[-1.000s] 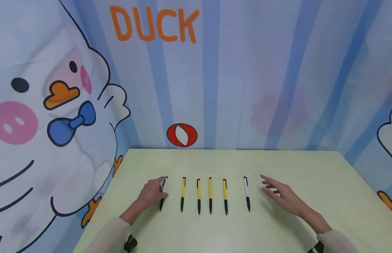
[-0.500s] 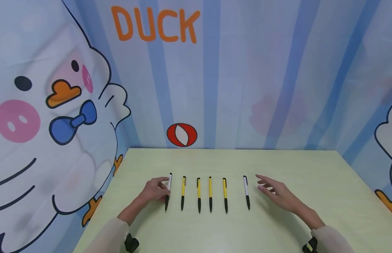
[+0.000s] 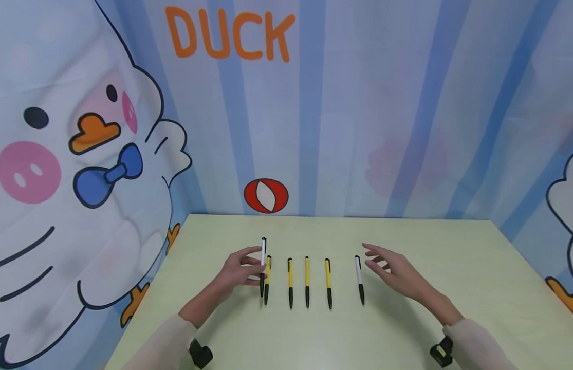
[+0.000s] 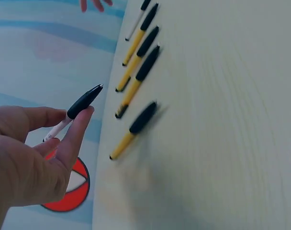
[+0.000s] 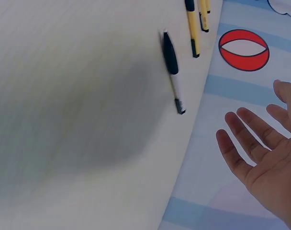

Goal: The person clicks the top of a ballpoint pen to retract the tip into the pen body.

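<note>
My left hand (image 3: 242,268) pinches a white pen with a black grip (image 3: 263,252) between thumb and fingers, raised off the table. In the left wrist view this white pen (image 4: 81,103) tilts with its black tip upward. Just beside it in the head view lies the leftmost yellow pen (image 3: 267,288). Several more yellow pens, among them one in the middle (image 3: 307,282), lie roughly parallel to its right. A second white pen (image 3: 359,280) ends the row. To the right of that pen my right hand (image 3: 399,272) hovers with fingers loosely extended, holding nothing.
The pale table (image 3: 295,344) runs back to a blue striped cloth backdrop (image 3: 342,128). A large duck print (image 3: 106,246) covers the cloth on the left. A red and white ball print (image 3: 266,196) sits just above the table's back edge.
My left hand has lifted the white pen from the row's left end and carried it right, up to the leftmost yellow pen. My right hand has drifted left, nearer the other white pen.
</note>
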Action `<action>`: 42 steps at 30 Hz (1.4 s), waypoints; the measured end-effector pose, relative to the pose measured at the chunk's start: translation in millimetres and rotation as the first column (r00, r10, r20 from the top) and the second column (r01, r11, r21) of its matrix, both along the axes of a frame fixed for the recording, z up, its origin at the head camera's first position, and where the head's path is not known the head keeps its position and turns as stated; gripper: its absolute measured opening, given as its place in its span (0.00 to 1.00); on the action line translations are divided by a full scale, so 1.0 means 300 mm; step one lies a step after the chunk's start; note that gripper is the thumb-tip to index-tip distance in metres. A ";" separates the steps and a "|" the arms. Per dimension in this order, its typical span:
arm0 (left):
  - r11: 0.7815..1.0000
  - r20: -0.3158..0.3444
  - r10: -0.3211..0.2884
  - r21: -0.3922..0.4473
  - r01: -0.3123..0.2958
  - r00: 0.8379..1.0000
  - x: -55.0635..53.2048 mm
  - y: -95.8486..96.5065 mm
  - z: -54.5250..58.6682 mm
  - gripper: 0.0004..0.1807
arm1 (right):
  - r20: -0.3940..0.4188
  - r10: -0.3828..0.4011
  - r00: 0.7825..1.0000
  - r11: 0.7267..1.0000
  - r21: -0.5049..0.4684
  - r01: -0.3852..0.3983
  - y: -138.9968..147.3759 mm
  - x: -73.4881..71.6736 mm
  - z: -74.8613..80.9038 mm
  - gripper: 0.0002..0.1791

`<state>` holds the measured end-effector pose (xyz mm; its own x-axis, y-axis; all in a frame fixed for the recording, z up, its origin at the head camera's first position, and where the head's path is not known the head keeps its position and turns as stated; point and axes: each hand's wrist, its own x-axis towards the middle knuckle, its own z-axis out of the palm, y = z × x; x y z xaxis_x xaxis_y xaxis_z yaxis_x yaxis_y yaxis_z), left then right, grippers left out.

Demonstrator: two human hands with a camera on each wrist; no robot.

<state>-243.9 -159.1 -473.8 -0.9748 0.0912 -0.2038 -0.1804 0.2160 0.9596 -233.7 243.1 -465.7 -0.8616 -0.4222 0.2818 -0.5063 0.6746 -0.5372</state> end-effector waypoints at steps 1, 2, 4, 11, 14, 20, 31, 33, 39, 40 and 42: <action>1.000 -0.004 -0.010 0.002 0.010 1.000 0.002 0.015 0.008 0.32 | -0.001 0.005 1.000 1.000 -0.003 -0.005 -0.009 -0.005 0.006 0.27; 1.000 -0.010 -0.024 0.008 0.024 1.000 0.004 0.030 0.016 0.32 | 0.000 0.013 1.000 1.000 -0.012 -0.013 -0.018 -0.009 0.012 0.27; 0.998 -0.016 -0.055 0.027 0.056 0.998 0.006 0.060 0.030 0.32 | 0.005 0.026 1.000 0.999 -0.027 -0.026 -0.035 -0.019 0.021 0.29; 0.980 -0.055 -0.171 0.094 0.176 0.984 0.011 0.155 0.050 0.37 | 0.048 0.073 0.996 0.993 -0.094 -0.069 -0.105 -0.034 0.032 0.35; 0.967 -0.070 -0.213 0.128 0.221 0.974 0.021 0.189 0.050 0.38 | 0.073 0.100 0.992 0.986 -0.141 -0.089 -0.149 -0.020 0.039 0.38; 0.949 -0.110 -0.257 0.161 0.272 0.960 0.048 0.250 0.038 0.38 | 0.101 0.194 0.976 0.964 -0.203 -0.170 -0.242 0.015 0.046 0.50; 0.918 -0.143 -0.319 0.197 0.343 0.937 0.073 0.302 0.035 0.37 | 0.135 0.283 0.950 0.941 -0.229 -0.248 -0.284 0.035 0.039 0.62; 0.911 -0.150 -0.335 0.198 0.360 0.930 0.074 0.305 0.037 0.37 | 0.145 0.286 0.947 0.941 -0.231 -0.249 -0.284 0.034 0.036 0.62; 0.892 -0.154 -0.374 0.209 0.401 0.914 0.074 0.311 0.033 0.39 | 0.148 0.297 0.943 0.936 -0.241 -0.257 -0.277 0.037 0.027 0.61; 0.890 -0.154 -0.377 0.211 0.403 0.913 0.075 0.312 0.033 0.39 | 0.145 0.300 0.943 0.934 -0.245 -0.259 -0.274 0.037 0.025 0.60; 0.889 -0.149 -0.379 0.216 0.404 0.913 0.076 0.315 0.033 0.40 | 0.142 0.306 0.941 0.929 -0.261 -0.262 -0.270 0.038 0.023 0.60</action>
<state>-221.0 -64.7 -464.0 -0.8634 0.5035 -0.0319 -0.0294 0.0129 0.9995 -222.3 162.1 -458.8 -0.7600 -0.5970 0.2569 -0.5399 0.3599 -0.7610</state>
